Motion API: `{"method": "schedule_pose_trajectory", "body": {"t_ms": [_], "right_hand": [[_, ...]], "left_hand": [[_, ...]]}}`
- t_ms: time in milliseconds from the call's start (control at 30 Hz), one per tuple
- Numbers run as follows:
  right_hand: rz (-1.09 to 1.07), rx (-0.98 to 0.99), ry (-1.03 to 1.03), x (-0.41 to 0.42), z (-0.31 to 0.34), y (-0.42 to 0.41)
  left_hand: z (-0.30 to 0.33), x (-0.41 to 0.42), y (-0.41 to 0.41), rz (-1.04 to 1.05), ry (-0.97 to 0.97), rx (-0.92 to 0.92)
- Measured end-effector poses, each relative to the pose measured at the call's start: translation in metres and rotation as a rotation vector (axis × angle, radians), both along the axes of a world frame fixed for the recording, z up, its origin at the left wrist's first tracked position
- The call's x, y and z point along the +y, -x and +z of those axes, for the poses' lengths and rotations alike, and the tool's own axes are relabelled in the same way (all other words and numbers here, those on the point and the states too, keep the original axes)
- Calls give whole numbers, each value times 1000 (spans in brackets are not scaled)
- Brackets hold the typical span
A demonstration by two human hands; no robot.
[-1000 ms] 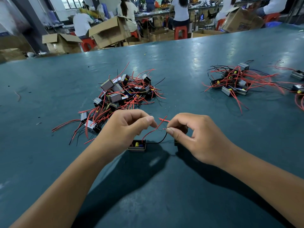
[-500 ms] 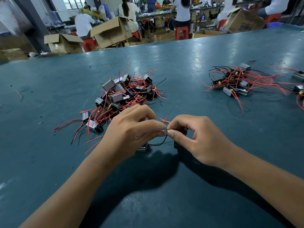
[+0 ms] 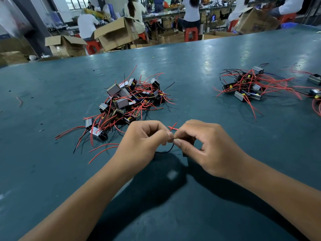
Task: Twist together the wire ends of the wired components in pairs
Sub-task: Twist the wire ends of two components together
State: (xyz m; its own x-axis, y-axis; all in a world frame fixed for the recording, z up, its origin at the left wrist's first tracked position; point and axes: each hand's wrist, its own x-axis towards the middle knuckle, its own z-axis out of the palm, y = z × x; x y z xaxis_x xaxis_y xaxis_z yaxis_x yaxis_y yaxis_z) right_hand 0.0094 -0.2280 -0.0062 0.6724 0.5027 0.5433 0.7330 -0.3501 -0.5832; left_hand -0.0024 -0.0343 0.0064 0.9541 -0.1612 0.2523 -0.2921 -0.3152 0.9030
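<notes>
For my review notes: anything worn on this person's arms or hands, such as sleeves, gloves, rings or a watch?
Nothing visible. The left hand and right hand are bare, without gloves, rings or watch, and both forearms are uncovered to the frame's edge, so no sleeve shows.

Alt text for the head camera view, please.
Two bare hands, left hand and right hand, pinch wire ends together over a teal table. Piles of wired components lie behind: one at centre, another at right.
</notes>
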Motion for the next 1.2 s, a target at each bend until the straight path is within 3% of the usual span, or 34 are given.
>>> {"method": "schedule_pose_trajectory", "body": {"t_ms": [67,133,367,600,967,1200], "right_hand": [[4,31,-12,0,0,0],[-2,76,-51,-1,-1,-2],[-10,147,-95,-3,-4,-5],[10,150,-90,-2,-3,-5],[28,158,-92,-1,-2,-3],[11,83,-41,-2,-2,-2]], "left_hand": [[-1,-3,0,28,134,153],[0,-1,0,13,68,111],[5,20,-7,14,-508,-728],[2,23,-11,57,-726,-989],[2,26,-12,-1,-796,-994],[2,20,-10,-69,-713,-817]]}}
